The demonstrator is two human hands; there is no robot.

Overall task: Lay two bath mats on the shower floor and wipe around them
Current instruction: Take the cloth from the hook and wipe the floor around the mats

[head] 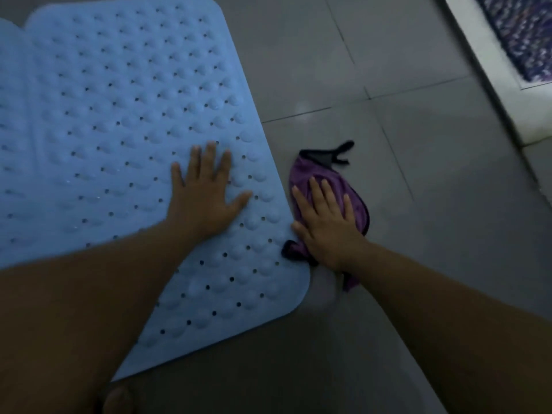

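A light blue rubber bath mat with bumps and small holes lies flat on the grey tiled floor. The edge of a second blue mat adjoins it at the far left. My left hand rests flat on the mat near its right edge, fingers spread and holding nothing. Just off that edge, my right hand presses a purple cloth with black trim onto the tiles. The cloth touches the mat's edge.
A white raised threshold runs diagonally at the upper right, with a dark patterned rug beyond it. Grey tiles stretch to the right of the mat and in front of it. Part of a foot shows at the bottom edge.
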